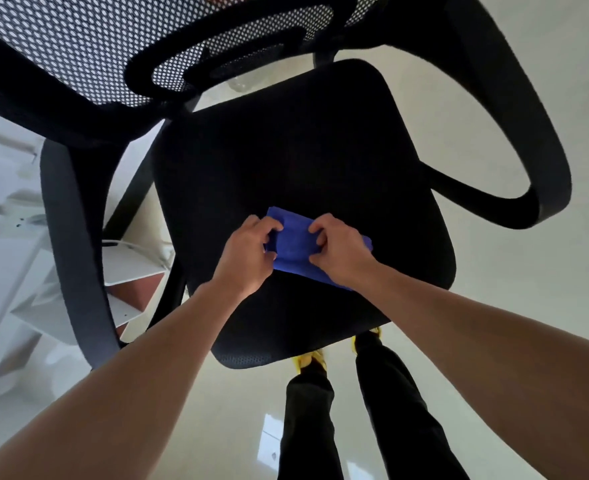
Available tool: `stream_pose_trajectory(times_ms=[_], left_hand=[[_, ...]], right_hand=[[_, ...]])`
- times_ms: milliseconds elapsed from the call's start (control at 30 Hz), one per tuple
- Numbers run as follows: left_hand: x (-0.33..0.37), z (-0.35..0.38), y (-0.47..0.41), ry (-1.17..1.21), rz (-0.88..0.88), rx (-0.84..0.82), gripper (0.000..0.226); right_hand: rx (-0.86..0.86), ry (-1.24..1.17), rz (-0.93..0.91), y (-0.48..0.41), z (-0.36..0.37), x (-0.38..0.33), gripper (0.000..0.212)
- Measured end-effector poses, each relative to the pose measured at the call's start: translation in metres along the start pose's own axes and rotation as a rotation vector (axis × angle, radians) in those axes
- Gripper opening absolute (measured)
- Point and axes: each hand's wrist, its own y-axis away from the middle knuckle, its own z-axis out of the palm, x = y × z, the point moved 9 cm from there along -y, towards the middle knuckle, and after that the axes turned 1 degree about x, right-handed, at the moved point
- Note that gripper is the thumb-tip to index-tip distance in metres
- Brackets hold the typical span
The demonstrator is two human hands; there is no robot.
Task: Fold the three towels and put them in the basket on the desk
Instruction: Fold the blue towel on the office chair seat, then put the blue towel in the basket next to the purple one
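Left hand [248,252] and right hand [341,251] both grip the towel [295,245], fingers curled over its upper layer and thumbs tucked beneath, pinching the cloth; the hands sit close together with a strip of blue showing between them; the towel is blue, folded into a small thick rectangle, and lies on the front half of the black seat [286,161], one corner sticking out past the left hand and another past the right wrist; both forearms are bare and reach in from the lower edge; the mesh backrest [78,53] stands at the top, with an armrest [514,109] curving on the right; below the seat's front edge are dark trousers [390,410] and yellow shoes [308,358] on the pale glossy floor [494,306]; white furniture [9,237] stands blurred at the left.
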Motion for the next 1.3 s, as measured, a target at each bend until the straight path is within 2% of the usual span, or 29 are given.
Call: stream_pose_trajectory(times_ms=[133,200,267,367,433,500,567,600,667,767,867,1000,1100,1200,1300], left_hand=[[0.004,-0.004,0.000,-0.079,0.001,-0.080,0.046],[0.010,-0.010,-0.001,-0.177,0.006,-0.107,0.041],[0.021,-0.015,-0.005,-0.330,0.061,-0.112,0.040],[0.033,-0.007,-0.013,-0.592,0.190,-0.166,0.057],[0.034,0.004,-0.019,-0.692,0.226,-0.252,0.080],[0.035,0.014,-0.021,-0.729,0.243,-0.316,0.096],[0.040,0.023,-0.018,-0.764,0.262,-0.333,0.094],[0.043,0.025,-0.014,-0.778,0.266,-0.332,0.087],[0.050,0.026,-0.002,-0.789,0.266,-0.346,0.064],[0.067,0.032,0.029,-0.708,0.249,-0.422,0.042],[0.103,0.033,0.064,-0.554,0.236,-0.457,0.030],[0.182,0.040,0.099,-0.416,0.227,-0.544,0.029],[0.255,0.051,0.109,-0.347,0.239,-0.594,0.031],[0.321,0.065,0.109,-0.199,0.134,-0.616,0.029],[0.396,0.083,0.101,0.120,-0.010,-0.615,0.030]], right_hand=[[0.034,0.122,-0.105,0.021,-0.006,-0.006,0.051],[0.103,0.246,-0.142,0.042,-0.011,0.000,0.045],[0.172,0.262,-0.114,0.060,-0.017,0.016,0.037],[0.289,0.153,-0.046,0.071,-0.031,0.034,0.027],[0.361,0.184,-0.006,0.069,-0.044,0.037,0.038],[0.250,0.229,0.017,0.058,-0.041,0.038,0.067],[0.099,0.288,0.033,0.051,-0.030,0.040,0.085],[0.058,0.340,0.023,0.049,-0.026,0.040,0.085],[0.024,0.432,0.009,0.055,-0.022,0.042,0.070],[0.064,0.379,0.029,0.091,-0.031,0.051,0.051],[0.104,0.114,0.040,0.145,-0.054,0.063,0.048],[0.188,-0.129,0.086,0.229,-0.114,0.093,0.039],[0.226,-0.270,0.163,0.279,-0.162,0.131,0.040],[0.258,-0.484,0.226,0.319,-0.216,0.172,0.043],[0.327,-0.663,0.238,0.354,-0.290,0.215,0.030]])
